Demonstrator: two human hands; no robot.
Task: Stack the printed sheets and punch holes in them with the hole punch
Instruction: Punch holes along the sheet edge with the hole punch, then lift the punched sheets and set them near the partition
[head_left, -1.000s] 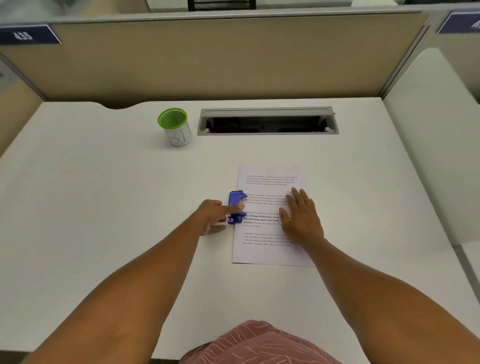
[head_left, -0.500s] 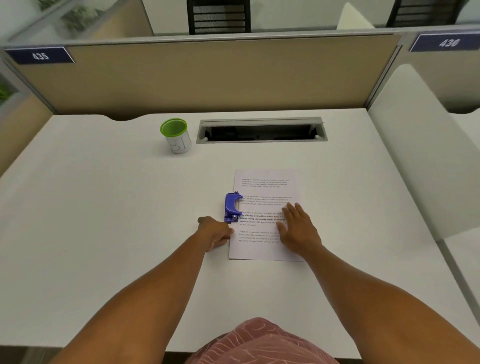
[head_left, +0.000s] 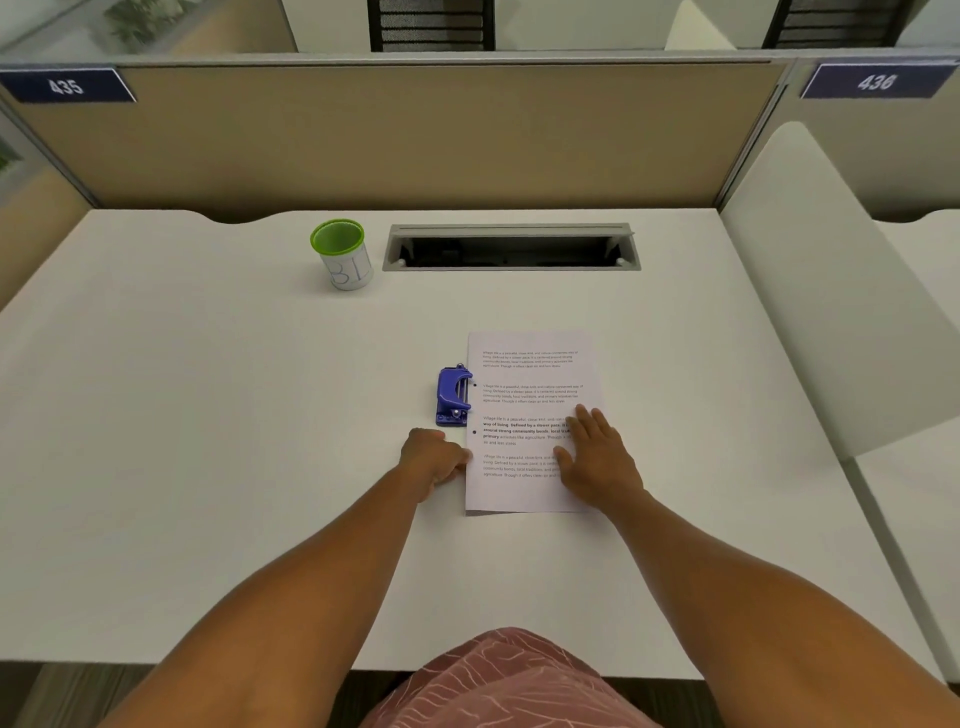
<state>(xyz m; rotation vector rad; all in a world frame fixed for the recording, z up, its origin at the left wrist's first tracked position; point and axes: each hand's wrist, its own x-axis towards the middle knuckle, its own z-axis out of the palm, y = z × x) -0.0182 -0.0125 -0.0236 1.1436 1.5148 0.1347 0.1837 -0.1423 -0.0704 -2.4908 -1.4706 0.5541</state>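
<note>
Right hand (head_left: 597, 457) lies flat and open, palm down, fingers spread on the right half of the white printed sheets (head_left: 524, 395), pressing them onto the white counter (head_left: 208, 415). Left hand (head_left: 434, 460) is curled loosely at the sheets' left edge, near their lower part; its fingertips meet the paper's edge, though whether they pinch it cannot be told. Neither hand touches the small blue plastic hole punch (head_left: 453, 396), which sits on the counter just beyond the left hand, its mouth against the left edge of the sheets. Two dark punched holes show along that left margin, one by the punch's far end and one just past its near end. The sheets lie as one squared pile, text facing up. Farther back stands a white cup with a green rim (head_left: 343, 254), left of a grey open cable tray (head_left: 511, 248) set into the counter.
</note>
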